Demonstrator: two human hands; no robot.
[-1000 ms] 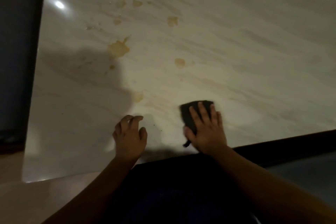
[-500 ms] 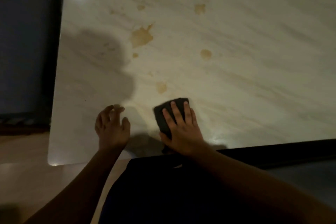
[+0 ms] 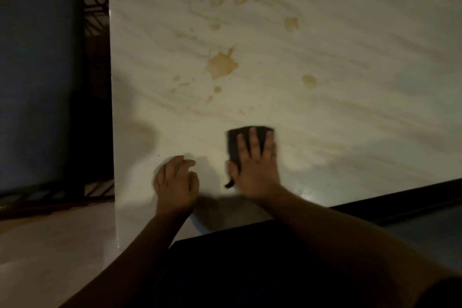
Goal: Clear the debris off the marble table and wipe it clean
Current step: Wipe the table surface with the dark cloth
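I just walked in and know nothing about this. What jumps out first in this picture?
The brown stains splashed over the pale marble table catch the eye first, the biggest left of centre. Below them, near the front edge, the right hand presses flat on a dark cloth. The left hand rests on the marble beside it, holding nothing.

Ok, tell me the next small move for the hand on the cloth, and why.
Probably slide the right hand and its dark cloth forward and a little left onto the big brown stain. The hand presses the cloth flat on the table short of that stain, which lies farther from the person and looks unwiped.
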